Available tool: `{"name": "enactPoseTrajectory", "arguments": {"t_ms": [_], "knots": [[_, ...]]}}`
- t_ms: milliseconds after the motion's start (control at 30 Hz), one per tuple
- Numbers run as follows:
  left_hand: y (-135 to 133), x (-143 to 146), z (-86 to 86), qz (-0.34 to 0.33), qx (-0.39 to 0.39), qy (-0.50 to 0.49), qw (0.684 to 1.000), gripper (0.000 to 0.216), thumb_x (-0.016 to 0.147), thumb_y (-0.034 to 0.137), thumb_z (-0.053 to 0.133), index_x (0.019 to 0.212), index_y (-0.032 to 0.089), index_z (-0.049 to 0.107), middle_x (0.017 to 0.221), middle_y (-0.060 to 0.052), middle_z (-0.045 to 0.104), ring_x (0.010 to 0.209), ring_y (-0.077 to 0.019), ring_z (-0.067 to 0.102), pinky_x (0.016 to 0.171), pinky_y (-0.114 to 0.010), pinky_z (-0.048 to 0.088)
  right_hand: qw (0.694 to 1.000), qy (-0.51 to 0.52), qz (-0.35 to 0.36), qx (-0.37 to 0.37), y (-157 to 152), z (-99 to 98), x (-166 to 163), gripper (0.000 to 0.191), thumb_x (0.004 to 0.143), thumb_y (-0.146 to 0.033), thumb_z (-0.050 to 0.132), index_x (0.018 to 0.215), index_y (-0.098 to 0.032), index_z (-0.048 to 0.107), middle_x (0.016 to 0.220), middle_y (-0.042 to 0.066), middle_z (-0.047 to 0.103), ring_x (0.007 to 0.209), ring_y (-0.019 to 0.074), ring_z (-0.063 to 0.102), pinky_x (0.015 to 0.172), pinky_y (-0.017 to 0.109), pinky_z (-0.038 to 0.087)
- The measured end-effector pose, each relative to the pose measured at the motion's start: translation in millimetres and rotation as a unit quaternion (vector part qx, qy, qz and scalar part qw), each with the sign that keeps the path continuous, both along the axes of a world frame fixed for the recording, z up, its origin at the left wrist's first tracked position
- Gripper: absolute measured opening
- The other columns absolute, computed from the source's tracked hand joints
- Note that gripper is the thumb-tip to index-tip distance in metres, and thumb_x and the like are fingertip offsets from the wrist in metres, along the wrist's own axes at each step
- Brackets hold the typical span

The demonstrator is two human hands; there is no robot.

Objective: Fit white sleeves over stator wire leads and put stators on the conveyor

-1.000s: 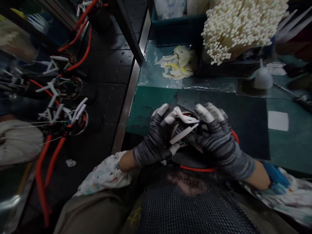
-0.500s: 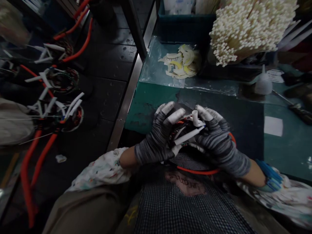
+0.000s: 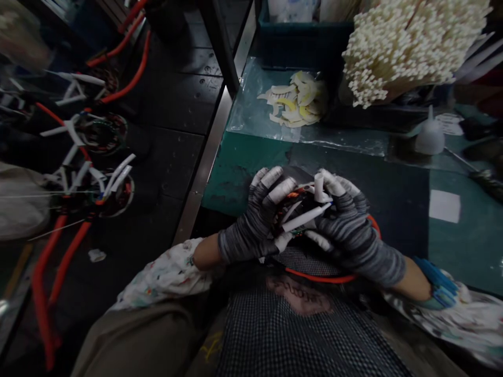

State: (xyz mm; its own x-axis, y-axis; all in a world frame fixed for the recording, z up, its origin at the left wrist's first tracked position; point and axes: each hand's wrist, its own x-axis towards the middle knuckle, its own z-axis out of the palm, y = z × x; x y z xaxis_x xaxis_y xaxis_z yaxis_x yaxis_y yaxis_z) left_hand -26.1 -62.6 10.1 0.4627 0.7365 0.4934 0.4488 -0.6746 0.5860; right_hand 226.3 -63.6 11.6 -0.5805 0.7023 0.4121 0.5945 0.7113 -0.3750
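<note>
Here, motor part (image 3: 302,200) held at near side of dark mat (image 3: 396,204). Left hand (image 3: 253,222) cupped round left side, thumb near, fingers far; right hand (image 3: 349,228) cupped round right, fingertips beside white tube (image 3: 318,187). Red cable (image 3: 320,278) curves near; pale strips (image 3: 296,99) far.

Workshop: bench (image 3: 467,251) and wired coils (image 3: 127,191)

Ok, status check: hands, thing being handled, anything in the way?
Left hand and right hand cupped around wired part. White tubes partly covering its face. Red cable curving close by.
</note>
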Motion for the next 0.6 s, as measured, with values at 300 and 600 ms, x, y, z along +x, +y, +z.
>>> {"name": "enactPoseTrajectory", "arguments": {"t_ms": [300, 600], "knots": [[-1.6, 5.6, -4.1, 0.009, 0.003, -0.037, 0.999, 0.089, 0.099, 0.067, 0.057, 0.171, 0.030, 0.019, 0.167, -0.016, 0.040, 0.163, -0.0380, 0.032, 0.137, -0.063, 0.018, 0.999, -0.015, -0.034, -0.027, -6.7, 5.5, -9.6, 0.075, 0.096, -0.048, 0.074, 0.164, -0.043, 0.043, 0.181, 0.003, 0.026, 0.160, 0.0421, 0.036, 0.128, 0.065, 0.038], [-31.7, 29.2, -9.6, 0.134, -0.101, -0.078, 0.983, 0.101, 0.086, 0.045, 0.089, 0.165, 0.041, 0.025, 0.179, -0.013, 0.014, 0.168, -0.0398, 0.023, 0.125, -0.058, 0.048, 0.997, 0.036, -0.054, -0.047, -11.5, 4.0, 1.4, 0.069, 0.097, -0.039, 0.076, 0.161, -0.045, 0.049, 0.180, 0.002, 0.030, 0.156, 0.0439, 0.045, 0.121, 0.067, 0.048]]}}
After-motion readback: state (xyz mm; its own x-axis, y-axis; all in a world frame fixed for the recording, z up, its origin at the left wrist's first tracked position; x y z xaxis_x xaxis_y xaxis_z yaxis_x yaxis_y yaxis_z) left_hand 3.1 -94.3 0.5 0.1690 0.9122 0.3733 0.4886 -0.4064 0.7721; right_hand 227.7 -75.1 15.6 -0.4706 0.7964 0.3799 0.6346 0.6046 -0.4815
